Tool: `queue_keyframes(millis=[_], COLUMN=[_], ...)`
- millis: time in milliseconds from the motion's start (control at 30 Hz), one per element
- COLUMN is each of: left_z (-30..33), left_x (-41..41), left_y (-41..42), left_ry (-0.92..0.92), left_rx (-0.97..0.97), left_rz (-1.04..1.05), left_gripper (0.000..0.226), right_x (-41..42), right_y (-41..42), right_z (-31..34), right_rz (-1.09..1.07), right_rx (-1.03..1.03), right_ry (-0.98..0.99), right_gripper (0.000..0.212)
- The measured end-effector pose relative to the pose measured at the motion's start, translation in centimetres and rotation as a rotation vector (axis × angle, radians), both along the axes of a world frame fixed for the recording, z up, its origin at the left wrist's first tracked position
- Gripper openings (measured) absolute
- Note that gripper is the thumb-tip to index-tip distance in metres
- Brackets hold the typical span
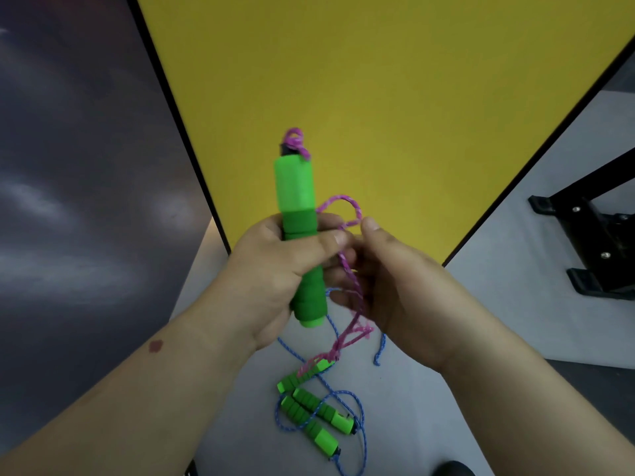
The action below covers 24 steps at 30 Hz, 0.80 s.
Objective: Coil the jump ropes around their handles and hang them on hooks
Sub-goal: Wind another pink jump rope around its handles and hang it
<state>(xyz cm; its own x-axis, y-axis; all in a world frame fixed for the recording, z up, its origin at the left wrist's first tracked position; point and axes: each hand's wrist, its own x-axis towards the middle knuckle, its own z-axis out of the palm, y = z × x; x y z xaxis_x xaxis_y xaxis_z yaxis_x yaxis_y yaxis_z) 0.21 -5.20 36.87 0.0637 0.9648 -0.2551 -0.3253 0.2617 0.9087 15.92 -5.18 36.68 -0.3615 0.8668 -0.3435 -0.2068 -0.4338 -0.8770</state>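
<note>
My left hand grips a green jump-rope handle upright in front of the yellow panel. A pink rope leaves the handle's black top end, loops to the right and hangs down. My right hand pinches that pink rope just right of the handle. The rope's other green handle lies on the floor below. Two more green handles with a blue rope lie beside it on the floor. No hooks are in view.
A yellow panel with a black frame stands ahead, a dark grey panel to its left. A black metal stand foot sits on the grey floor at the right. A dark shoe tip shows at the bottom edge.
</note>
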Motion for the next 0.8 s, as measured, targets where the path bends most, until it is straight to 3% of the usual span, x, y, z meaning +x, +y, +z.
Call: queue_keyframes(millis=[67,167,267,400,533,667,800], left_z=[0.1,-0.4,-0.8,-0.8,-1.7,-2.0,-1.1], left_x=[-0.6,-1.1,-0.8,0.1,1.0,1.0,0.5], left_y=[0.5,0.8,0.6,-0.1,-0.6,-0.8,-0.3], left_ry=[-0.019,0.084,0.088,-0.034,0.175,0.332,0.148], left_rx=[-0.011,0.033,0.016,-0.012,0.055,0.121,0.104], left_rz=[0.114,0.188,0.151,-0.044,-0.153,-0.206,-0.019], left_gripper=[0.018,0.019,0.012,0.026,0.041,0.037,0.017], right_x=[0.3,0.3,0.1,-0.2,-0.6,-0.4,-0.2], right_y=[-0.2,-0.4,-0.3,-0.3,-0.2,-0.2,0.1], right_z=[-0.1,0.1,0.2,0.3,0.5,0.1,-0.5], right_rz=[0.164,0.122,-0.045,-0.173,-0.281,-0.269,-0.094], right_rx=[0.065,0.16,0.249,0.269,0.156,0.127,0.087], right_ry=[-0.144,-0.291,-0.252,-0.078,0.008,-0.01,-0.045], right_gripper=[0.033,0.02,0.022,0.022,0.018,0.019,0.044])
